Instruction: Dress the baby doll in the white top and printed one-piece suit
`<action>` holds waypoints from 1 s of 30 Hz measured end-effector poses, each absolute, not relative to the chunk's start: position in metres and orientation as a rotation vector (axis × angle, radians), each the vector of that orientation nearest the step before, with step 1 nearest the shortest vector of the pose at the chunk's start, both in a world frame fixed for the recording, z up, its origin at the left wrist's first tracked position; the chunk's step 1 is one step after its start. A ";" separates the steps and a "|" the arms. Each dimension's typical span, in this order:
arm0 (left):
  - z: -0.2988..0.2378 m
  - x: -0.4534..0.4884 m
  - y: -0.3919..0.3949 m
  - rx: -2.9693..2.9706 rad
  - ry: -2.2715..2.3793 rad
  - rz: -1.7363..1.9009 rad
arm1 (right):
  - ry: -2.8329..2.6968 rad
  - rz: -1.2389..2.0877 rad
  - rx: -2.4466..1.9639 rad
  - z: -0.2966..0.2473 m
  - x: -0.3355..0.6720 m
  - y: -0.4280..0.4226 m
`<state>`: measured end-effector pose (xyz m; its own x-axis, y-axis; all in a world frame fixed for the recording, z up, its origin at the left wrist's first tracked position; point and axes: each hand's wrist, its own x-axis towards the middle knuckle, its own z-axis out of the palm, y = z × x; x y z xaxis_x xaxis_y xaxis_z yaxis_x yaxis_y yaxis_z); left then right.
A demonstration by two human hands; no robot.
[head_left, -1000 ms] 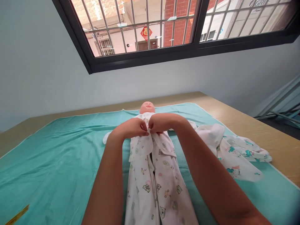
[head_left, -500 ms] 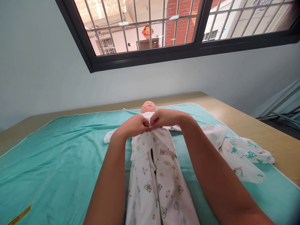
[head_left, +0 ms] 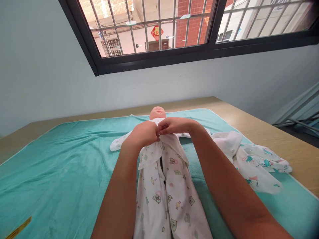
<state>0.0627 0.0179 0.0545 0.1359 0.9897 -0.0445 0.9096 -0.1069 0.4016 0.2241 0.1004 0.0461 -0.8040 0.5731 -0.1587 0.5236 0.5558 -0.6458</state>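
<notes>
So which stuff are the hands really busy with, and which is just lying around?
In use: left hand and right hand, both pinching the printed sleepsuit on the baby doll.
Lying about: crumpled cloth with teal prints; teal towel underneath; yellow strip; wooden table.

No wording can be read. A red diamond-shaped paper sign (head_left: 156, 32) hangs beyond the far black-framed barred window (head_left: 159, 61), its gold mark too small to make out.
</notes>
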 end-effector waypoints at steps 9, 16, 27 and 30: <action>0.066 0.031 0.010 1.893 1.851 0.391 | -2.814 0.964 -1.200 0.056 0.224 0.090; 0.056 0.005 0.012 1.754 2.086 0.301 | -2.832 0.660 -1.583 0.065 0.223 0.079; -0.010 0.000 0.062 1.631 2.483 0.579 | -2.490 0.341 -1.731 0.033 0.206 0.101; -0.028 -0.033 0.057 1.407 2.645 0.601 | -2.259 0.279 -2.038 0.024 0.257 0.125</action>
<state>-0.0331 0.0574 -0.0282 -0.5730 0.8126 0.1067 0.7788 0.4994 0.3795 0.2574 0.1247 0.0236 -0.1082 0.9924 -0.0579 0.9766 0.0953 -0.1926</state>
